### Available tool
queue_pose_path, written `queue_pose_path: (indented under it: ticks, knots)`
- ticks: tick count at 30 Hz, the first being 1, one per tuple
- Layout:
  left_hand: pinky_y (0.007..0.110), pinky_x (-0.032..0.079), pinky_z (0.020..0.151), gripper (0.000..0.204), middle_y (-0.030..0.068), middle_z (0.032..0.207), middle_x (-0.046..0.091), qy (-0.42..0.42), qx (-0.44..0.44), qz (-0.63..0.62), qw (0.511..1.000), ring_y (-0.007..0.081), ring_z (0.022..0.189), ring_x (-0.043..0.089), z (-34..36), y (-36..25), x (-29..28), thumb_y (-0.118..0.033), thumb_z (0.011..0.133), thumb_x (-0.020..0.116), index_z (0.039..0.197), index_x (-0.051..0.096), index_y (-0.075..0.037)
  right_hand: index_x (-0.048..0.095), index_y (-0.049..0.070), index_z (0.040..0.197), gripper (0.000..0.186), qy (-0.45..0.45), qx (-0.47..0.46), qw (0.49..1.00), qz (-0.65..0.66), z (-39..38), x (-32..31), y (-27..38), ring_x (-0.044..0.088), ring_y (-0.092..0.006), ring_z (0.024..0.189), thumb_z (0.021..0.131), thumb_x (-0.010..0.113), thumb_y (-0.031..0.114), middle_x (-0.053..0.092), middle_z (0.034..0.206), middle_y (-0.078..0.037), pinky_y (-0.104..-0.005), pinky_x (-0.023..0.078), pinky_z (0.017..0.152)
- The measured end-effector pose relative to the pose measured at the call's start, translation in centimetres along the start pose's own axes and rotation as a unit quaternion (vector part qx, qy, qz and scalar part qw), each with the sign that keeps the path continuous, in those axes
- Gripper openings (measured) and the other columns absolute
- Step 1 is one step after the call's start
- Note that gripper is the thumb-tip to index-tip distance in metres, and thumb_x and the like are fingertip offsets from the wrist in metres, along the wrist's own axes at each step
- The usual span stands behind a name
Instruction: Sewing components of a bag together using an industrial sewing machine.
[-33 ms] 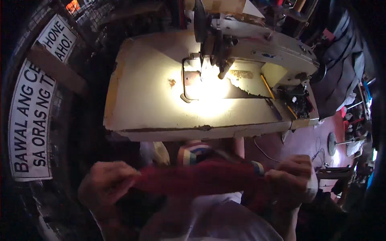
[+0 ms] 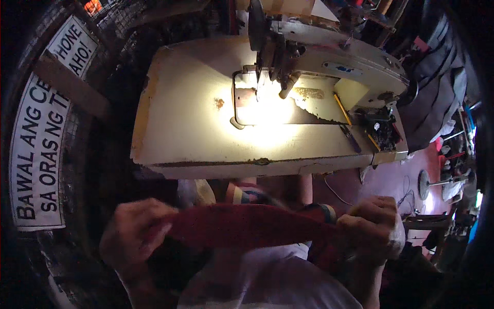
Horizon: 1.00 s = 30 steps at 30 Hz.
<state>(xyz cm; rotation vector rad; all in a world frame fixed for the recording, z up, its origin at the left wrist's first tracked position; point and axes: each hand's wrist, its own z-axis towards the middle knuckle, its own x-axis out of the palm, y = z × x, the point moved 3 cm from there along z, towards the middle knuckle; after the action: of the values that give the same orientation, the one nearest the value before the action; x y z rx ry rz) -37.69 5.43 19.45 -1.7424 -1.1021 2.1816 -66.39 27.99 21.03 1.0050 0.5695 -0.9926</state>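
Observation:
A dark red piece of cloth (image 2: 252,225) is stretched sideways above my lap, in front of the sewing machine table. My left hand (image 2: 136,232) is closed on its left end, fingers pinched together. At the right end my right hand (image 2: 373,226) grips the cloth in a fist. Striped fabric (image 2: 242,195) in cream, red and dark blue shows just behind the red cloth; whether the two are joined I cannot tell. Both hands are off the table, between its near edge and my body.
A sewing machine (image 2: 345,59) stands on the worn pale table (image 2: 185,123), its lamp lighting the needle area. A yellow pencil (image 2: 342,109) and dark thread snips (image 2: 351,139) lie at the right. Dark fabric (image 2: 432,98) hangs beyond. A sign (image 2: 38,154) is at the left.
The red cloth's upper edge now bows up slightly between my hands, and the cloth looks less blurred. My hands have barely moved and still grip its ends.

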Motion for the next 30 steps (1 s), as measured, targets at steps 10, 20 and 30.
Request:
queue_pose_path:
  ticks: [10, 20, 30]
  knots:
    - [0.045, 0.054, 0.084, 0.071, 0.0165, 0.115, 0.067, -0.129, 0.167, 0.198, 0.957, 0.0347, 0.099, 0.065, 4.1, -8.3, 0.8, -0.05, 0.071, 0.076, 0.124, 0.062, -0.006, 0.071, 0.01, 0.096, 0.037, 0.002, -0.065, 0.995, -0.077, 1.6, 0.8, 1.2, 0.06, -0.0177, 0.057, 0.06, 0.08, 0.008, 0.059, 0.076, -0.004, -0.0294, 0.047, 0.048]
    - [0.037, 0.055, 0.074, 0.021, 0.0129, 0.093, 0.061, -0.073, 0.199, 0.137, 0.968, 0.0264, 0.088, 0.065, 6.2, -5.9, 6.0, -0.011, 0.078, 0.066, 0.096, 0.061, -0.001, 0.068, 0.004, 0.091, 0.031, 0.023, 0.022, 0.994, -0.1, 1.0, 1.1, 0.5, 0.065, -0.0195, 0.061, 0.061, 0.072, -0.003, 0.061, 0.072, -0.006, -0.0297, 0.05, 0.046]
    - [0.038, 0.056, 0.06, 0.029, 0.0129, 0.086, 0.065, 0.043, 0.175, 0.118, 0.976, 0.0236, 0.072, 0.068, 3.1, -9.9, 3.3, -0.015, 0.075, 0.069, 0.1, 0.061, -0.004, 0.069, 0.003, 0.093, 0.026, 0.141, 0.012, 0.988, -0.054, 0.2, -2.9, -1.1, 0.07, -0.0209, 0.071, 0.067, 0.072, 0.007, 0.07, 0.085, -0.011, -0.0336, 0.055, 0.062]
